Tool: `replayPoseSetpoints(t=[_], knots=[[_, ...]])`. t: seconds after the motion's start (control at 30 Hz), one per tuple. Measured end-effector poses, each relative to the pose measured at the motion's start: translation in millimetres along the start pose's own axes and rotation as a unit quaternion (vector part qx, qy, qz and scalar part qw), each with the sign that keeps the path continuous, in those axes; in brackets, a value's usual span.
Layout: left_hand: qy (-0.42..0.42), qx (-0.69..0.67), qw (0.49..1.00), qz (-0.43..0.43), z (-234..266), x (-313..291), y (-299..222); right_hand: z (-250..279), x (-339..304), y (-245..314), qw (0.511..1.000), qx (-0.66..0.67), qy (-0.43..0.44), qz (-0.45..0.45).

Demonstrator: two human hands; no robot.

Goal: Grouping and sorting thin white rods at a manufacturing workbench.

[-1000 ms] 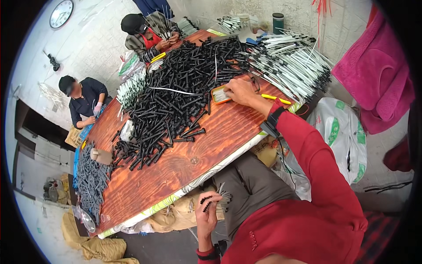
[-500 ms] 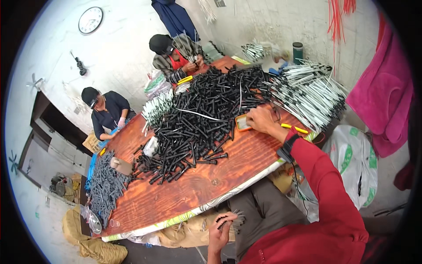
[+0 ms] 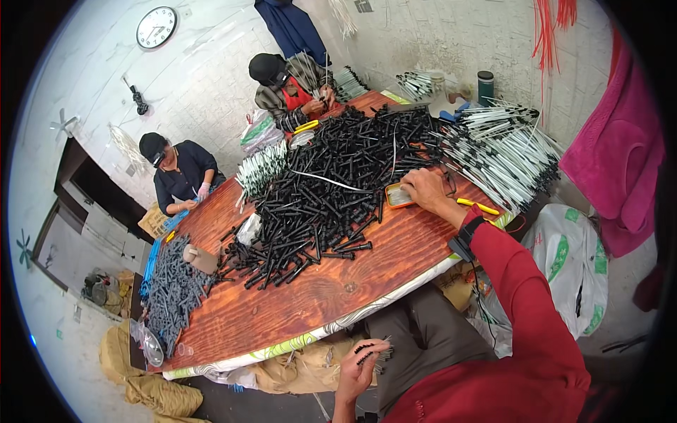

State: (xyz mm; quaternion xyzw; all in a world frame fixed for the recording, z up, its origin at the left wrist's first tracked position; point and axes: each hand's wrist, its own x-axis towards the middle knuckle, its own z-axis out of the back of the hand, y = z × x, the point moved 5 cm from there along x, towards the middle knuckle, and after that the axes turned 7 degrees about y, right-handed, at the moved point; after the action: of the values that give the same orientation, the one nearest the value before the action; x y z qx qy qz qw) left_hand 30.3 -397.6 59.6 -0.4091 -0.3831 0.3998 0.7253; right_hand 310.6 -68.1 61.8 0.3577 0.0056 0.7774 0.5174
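Observation:
My right hand [image 3: 424, 189] reaches over the table, its bent fingertips at a small orange-rimmed box [image 3: 399, 204] with pale contents. Its fingers look pinched together, but what lies between them is hidden. Low by my lap, my left hand [image 3: 357, 368] is closed round a bundle of thin pale rods [image 3: 383, 356]; small black ends show along its fingers. Just left of the box spreads a large heap of black plastic parts [image 3: 331, 190]. Yellow-handled pliers [image 3: 478, 206] lie to the right of my right hand.
White rods with black ends [image 3: 501, 155] are piled at the right. Grey parts [image 3: 169, 289] and a beige bottle [image 3: 201, 259] stand far left. Two co-workers [image 3: 182, 173] sit across the wooden table [image 3: 310, 310]. A dark green flask [image 3: 485, 88] stands behind. White sacks [image 3: 568, 261] sit on my right.
The whole view has shifted slightly, so the table appears a little further right. My right hand stays at the box, and my left hand still holds the rods.

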Motion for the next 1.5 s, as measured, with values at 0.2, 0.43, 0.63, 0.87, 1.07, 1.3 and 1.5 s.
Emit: replayPoseSetpoints(t=[0.2, 0.43, 0.63, 0.87, 1.07, 1.3, 1.5], knots=[[0.015, 0.007, 1.0, 0.014, -4.6, -8.5, -5.6, 2.0, -11.9, 8.5, 0.999, 0.03, -0.034, -0.014], [0.003, 0.008, 1.0, -0.01, -4.7, -13.8, -10.4, 7.1, -11.0, 16.4, 0.998, 0.054, -0.023, -0.021], [0.027, 0.023, 0.999, -0.003, -10.0, -22.9, -10.6, 10.4, -20.2, 14.7, 0.997, 0.068, -0.005, -0.024], [0.019, 0.001, 0.999, 0.035, -8.7, -33.6, 10.6, -25.1, -67.0, 71.2, 0.938, 0.312, 0.132, -0.074], [0.005, 0.039, 0.999, -0.035, 19.4, 1.9, 52.3, -23.1, -118.8, 189.9, 0.776, 0.546, 0.317, -0.014], [0.004, 0.026, 1.0, -0.004, 8.0, -45.0, 104.5, -65.9, -201.3, 229.2, 0.775, 0.462, 0.426, 0.061], [0.0, 0.041, 0.999, 0.005, 14.7, -39.9, 86.6, -52.2, -188.9, 232.4, 0.789, 0.413, 0.448, 0.078]])
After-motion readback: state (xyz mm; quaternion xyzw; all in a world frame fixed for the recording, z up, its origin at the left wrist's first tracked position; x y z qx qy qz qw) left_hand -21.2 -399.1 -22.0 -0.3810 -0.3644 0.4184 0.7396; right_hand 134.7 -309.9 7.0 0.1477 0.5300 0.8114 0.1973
